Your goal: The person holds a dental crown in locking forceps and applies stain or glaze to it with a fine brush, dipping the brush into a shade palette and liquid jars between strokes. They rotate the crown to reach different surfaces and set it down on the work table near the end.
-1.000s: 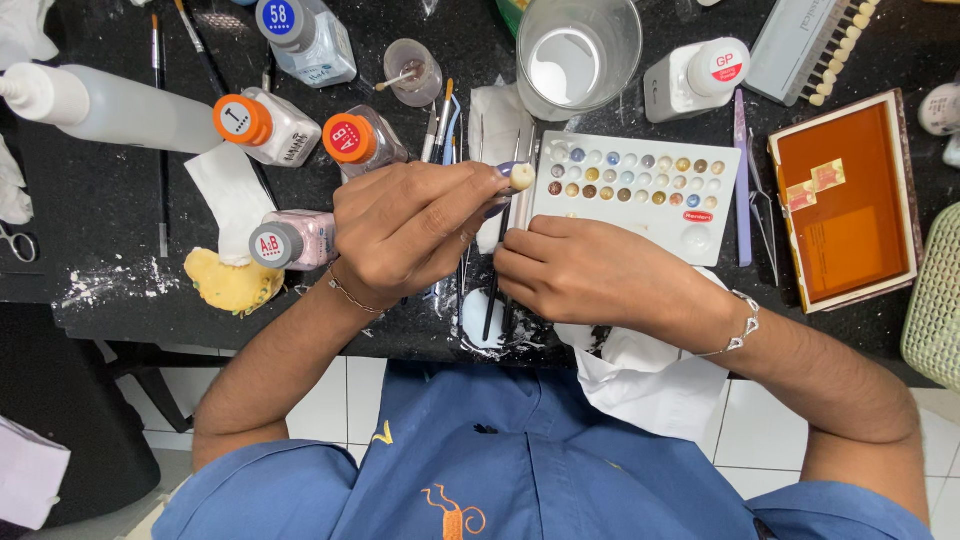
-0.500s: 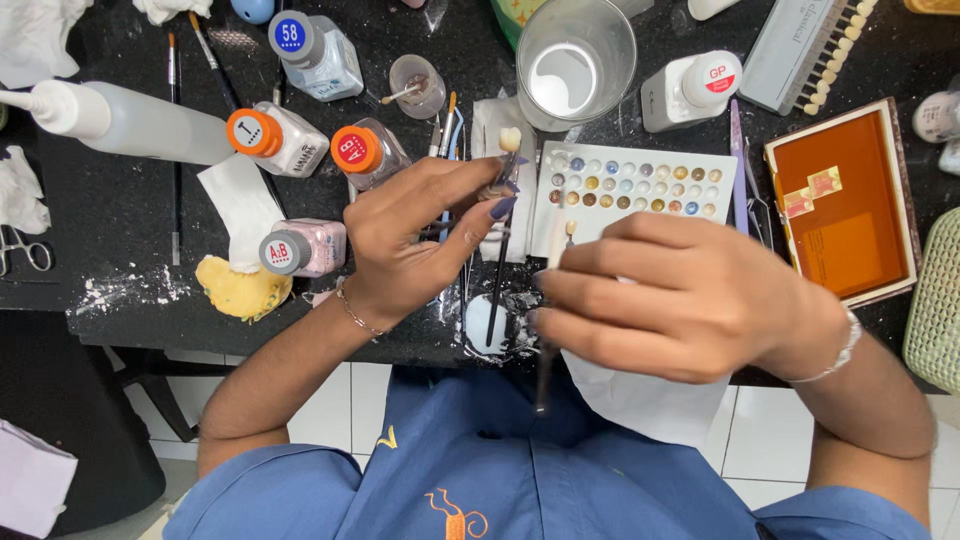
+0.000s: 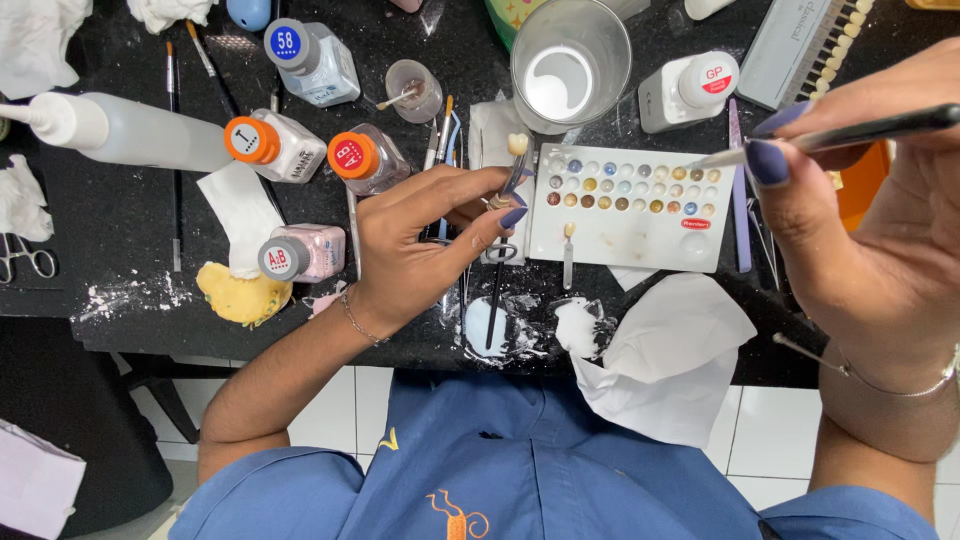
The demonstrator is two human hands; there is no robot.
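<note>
While left hand [image 3: 420,250] pinches clamp tool [image 3: 508,195] w/ small tooth crown [image 3: 517,143] at tip, just left of white shade palette [image 3: 628,205], best kept steady over bench. Fingers closed on handle. Right hand [image 3: 880,230], raised near camera, fingers clamped on thin brush [image 3: 840,135], tip over palette wells; should load lightly, approach crown slowly.
</note>
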